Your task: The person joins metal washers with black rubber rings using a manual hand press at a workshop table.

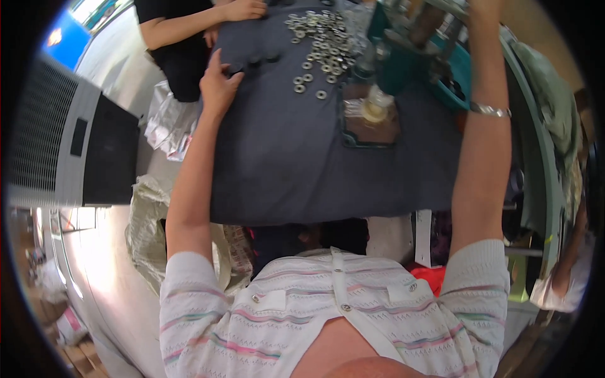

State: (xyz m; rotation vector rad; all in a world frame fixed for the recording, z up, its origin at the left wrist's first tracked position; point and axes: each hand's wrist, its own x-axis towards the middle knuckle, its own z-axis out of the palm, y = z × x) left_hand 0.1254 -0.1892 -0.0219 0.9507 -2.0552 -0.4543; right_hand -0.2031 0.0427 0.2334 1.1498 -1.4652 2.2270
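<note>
My left hand (219, 88) is at the left edge of the dark-cloth-covered table (283, 164). Its index finger is stretched out and its thumb is apart, beside a small black round piece (236, 68). Two similar black pieces lie in line with it to the right. My right arm reaches up past a green bench press (391, 63), and my right hand (485, 7) is at the top edge, mostly cut off, its fingers hidden. On the press's base plate (372, 135) stands a pale yellowish round fitting (375, 112). Shiny metal rings (328, 44) lie heaped left of the press.
A teal basin (463, 69) with dark pieces stands behind the press. Across the table's far left, another person's arm (189, 28) rests near more black pieces. A large grey ventilated unit (47, 132) and a woven sack (148, 233) are at the left.
</note>
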